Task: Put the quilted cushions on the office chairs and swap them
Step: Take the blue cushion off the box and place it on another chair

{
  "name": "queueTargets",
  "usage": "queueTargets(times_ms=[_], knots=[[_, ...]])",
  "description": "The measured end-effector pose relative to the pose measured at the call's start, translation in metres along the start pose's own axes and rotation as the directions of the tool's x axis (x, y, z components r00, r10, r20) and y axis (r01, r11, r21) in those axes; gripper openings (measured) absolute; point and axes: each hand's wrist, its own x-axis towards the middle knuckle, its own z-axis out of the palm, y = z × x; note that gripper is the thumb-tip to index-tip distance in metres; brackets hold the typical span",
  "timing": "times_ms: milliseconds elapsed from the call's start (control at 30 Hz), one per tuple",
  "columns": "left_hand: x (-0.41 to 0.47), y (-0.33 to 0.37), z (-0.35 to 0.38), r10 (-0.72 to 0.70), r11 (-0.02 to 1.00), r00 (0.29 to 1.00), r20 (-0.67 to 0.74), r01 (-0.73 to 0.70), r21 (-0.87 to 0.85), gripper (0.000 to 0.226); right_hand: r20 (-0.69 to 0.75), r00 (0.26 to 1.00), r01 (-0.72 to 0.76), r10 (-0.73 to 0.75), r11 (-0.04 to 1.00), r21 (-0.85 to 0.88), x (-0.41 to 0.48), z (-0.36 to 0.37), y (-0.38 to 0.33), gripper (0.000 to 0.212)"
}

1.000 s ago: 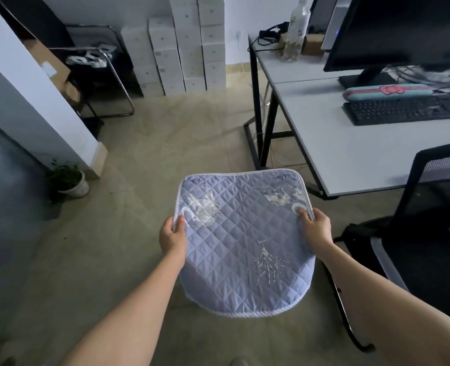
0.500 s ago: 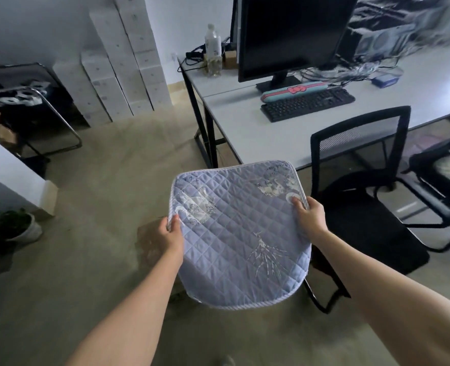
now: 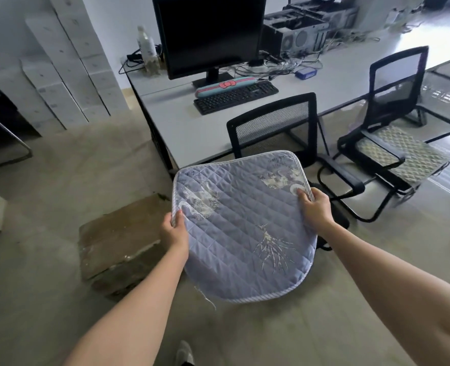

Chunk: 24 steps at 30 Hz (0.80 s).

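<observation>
I hold a lilac quilted cushion with white printed motifs flat in front of me, above the floor. My left hand grips its left edge and my right hand grips its right edge. Just behind the cushion stands a black mesh-backed office chair; its seat is mostly hidden by the cushion. To the right, a second black office chair carries a green-beige quilted cushion on its seat.
A white desk behind the chairs holds a monitor, a keyboard, a pencil case, a bottle and cables. A brown patch marks the floor at left. White boxes are stacked against the wall.
My view has swung right: both chairs and the green-beige cushion have come into sight. The lilac cushion, still held in both hands, now sits closer to the near chair.
</observation>
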Motion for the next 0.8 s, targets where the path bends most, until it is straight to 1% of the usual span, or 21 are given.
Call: queueTargets(times_ms=[100,200,333,500,633,733,800], knots=[[-0.034,-0.001,0.029,-0.001,1.0,1.0,0.008,0.001,-0.02,0.034,-0.022,1.0,-0.002,0.001,1.0,-0.022,0.004,-0.045,0.014,0.038],[-0.07,0.003,0.054,0.004,1.0,1.0,0.031,-0.003,-0.027,0.027,-0.031,0.999,0.01,-0.011,0.999,-0.044,0.007,-0.085,0.025,0.038],[-0.103,0.01,0.082,0.017,0.998,0.999,0.042,-0.015,-0.054,0.025,-0.048,0.999,0.016,-0.019,0.998,-0.057,0.016,-0.126,0.039,0.036],[-0.119,0.016,0.122,0.022,0.998,0.998,0.063,-0.018,-0.064,0.026,-0.074,0.997,0.01,-0.015,0.997,-0.073,0.035,-0.159,0.052,0.026],[-0.124,0.02,0.156,0.004,0.998,0.997,0.073,0.001,-0.07,0.029,-0.08,0.997,0.003,-0.011,0.995,-0.095,0.063,-0.176,0.062,0.028],[-0.125,0.021,0.185,0.011,0.997,0.999,0.05,-0.007,-0.072,0.024,-0.071,0.997,0.008,-0.016,0.994,-0.106,0.093,-0.183,0.067,0.029],[-0.124,0.021,0.207,-0.029,0.997,0.999,0.042,0.032,-0.071,0.026,-0.06,0.998,0.012,-0.019,0.993,-0.119,0.117,-0.187,0.07,0.029]])
